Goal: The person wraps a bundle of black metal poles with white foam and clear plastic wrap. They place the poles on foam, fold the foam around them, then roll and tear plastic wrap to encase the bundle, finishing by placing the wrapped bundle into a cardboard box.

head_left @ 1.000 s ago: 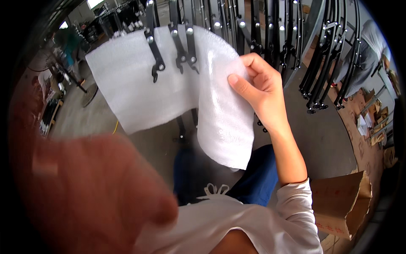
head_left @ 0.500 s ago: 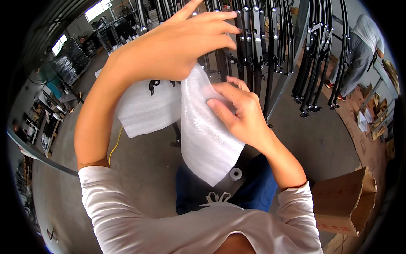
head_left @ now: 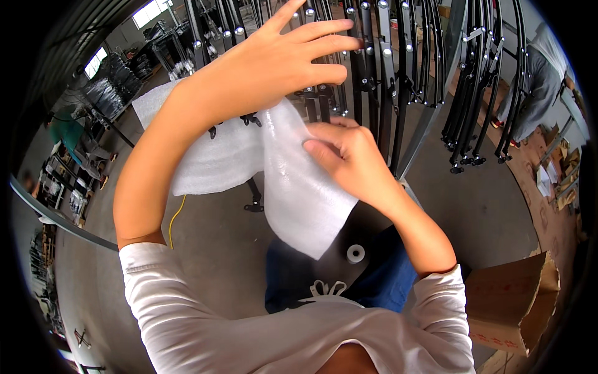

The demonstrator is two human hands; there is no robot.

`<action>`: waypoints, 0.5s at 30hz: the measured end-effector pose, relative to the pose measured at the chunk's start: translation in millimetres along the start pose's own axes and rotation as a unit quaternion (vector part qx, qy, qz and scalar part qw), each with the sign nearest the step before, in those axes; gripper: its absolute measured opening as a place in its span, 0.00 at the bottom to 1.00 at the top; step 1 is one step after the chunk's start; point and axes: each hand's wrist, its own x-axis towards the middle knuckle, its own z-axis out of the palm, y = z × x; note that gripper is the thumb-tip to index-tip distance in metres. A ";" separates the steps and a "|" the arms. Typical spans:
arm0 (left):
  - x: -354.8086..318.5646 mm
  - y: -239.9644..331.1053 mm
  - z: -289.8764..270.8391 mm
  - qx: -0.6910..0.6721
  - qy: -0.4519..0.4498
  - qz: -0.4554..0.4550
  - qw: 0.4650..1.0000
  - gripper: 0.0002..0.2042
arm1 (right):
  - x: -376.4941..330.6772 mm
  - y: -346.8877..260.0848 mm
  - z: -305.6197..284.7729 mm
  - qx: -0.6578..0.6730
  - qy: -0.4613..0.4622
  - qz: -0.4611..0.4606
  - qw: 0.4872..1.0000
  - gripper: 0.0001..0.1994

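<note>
A thin white foam sheet [head_left: 296, 187] hangs in front of me, its lower corner pointing down. My right hand [head_left: 355, 156] pinches its right edge between thumb and fingers. Over the sheet's upper end reaches my left hand [head_left: 289, 65], fingers stretched and spread, the palm side hidden. Another white foam piece [head_left: 218, 159] spreads out beneath my left forearm; whether both are one sheet I cannot tell. Black metal tube frames [head_left: 386, 56] with silver rivets hang in a row just beyond my hands. Small black fittings poke out beside the foam.
A white roll [head_left: 355, 254] is below, between my legs. At the lower right stands an open cardboard box [head_left: 507, 299]. More black frames [head_left: 476, 93] hang beyond a grey metal post [head_left: 420, 131]. One person [head_left: 542, 87] is at the right, another [head_left: 71, 137] far left. A yellow cord [head_left: 175, 224] hangs at left.
The foam's lower corner has risen slightly, and my right hand's fingers have closed in more on its edge. My left hand stays spread. The view has shifted a little.
</note>
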 end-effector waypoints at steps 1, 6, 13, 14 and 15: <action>1.1 0.5 -1.1 -0.004 0.004 0.003 1.000 0.14 | 1.4 0.8 -3.0 -0.005 -0.017 0.037 0.999 0.06; 1.9 3.4 -11.3 -0.097 0.016 -0.005 0.995 0.12 | 13.1 -5.1 -27.2 -0.007 -0.061 0.181 0.982 0.08; 3.2 -3.1 -4.9 -0.104 0.030 0.023 0.994 0.12 | 27.4 -3.4 -45.6 -0.069 -0.077 0.180 0.978 0.09; 2.9 -4.1 -3.6 -0.100 0.033 0.025 0.994 0.13 | 28.6 0.7 -45.5 -0.080 -0.072 0.177 0.978 0.10; 2.1 -4.4 -3.3 -0.095 0.035 0.027 0.994 0.13 | 31.1 4.0 -47.5 -0.057 -0.077 0.192 0.977 0.09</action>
